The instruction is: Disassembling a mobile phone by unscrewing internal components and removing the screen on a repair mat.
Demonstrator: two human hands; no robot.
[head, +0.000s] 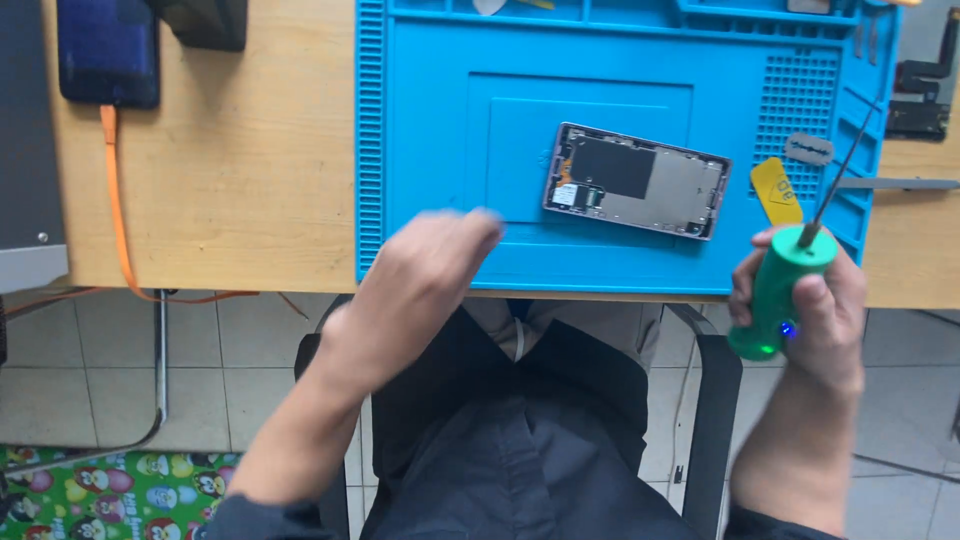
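Fingers (815,300) of the right hand (810,310) are wrapped tight around a green electric screwdriver (785,290), its thin bit (840,170) slanting up over the right edge of the blue repair mat (440,150). Left hand (420,280) is blurred at the mat's near edge, fingers seemingly curled loosely, holding nothing I can see; the exact pose cannot be told. An opened phone (637,180) with its back cover off lies on the mat between the hands. A yellow pry pick (777,190) rests just beside the phone. The mat lies on a wooden desk (240,170).
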